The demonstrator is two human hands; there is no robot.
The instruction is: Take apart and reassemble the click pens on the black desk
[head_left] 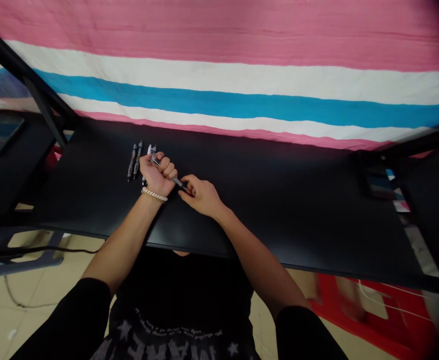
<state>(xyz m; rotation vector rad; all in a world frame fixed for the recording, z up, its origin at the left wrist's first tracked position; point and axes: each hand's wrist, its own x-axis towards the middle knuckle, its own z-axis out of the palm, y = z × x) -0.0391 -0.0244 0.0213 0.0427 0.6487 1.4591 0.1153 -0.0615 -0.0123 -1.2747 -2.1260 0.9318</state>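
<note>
My left hand (158,173), with a braided bracelet at the wrist, is palm up with its fingers curled round a pen (176,181). The pen slants down to the right out of that fist. At its lower right end my right hand (201,194) pinches the tip between thumb and fingers. Left of my left hand, two dark pens (131,162) lie side by side on the black table (272,200). More pens (150,149) lie partly hidden behind and under my left hand.
A pink, white and blue striped cloth (219,102) hangs along the table's far edge. Black frame bars (45,107) stand at the left. A red stool (384,320) is below at the right and a grey stool (49,257) below at the left, near a cable.
</note>
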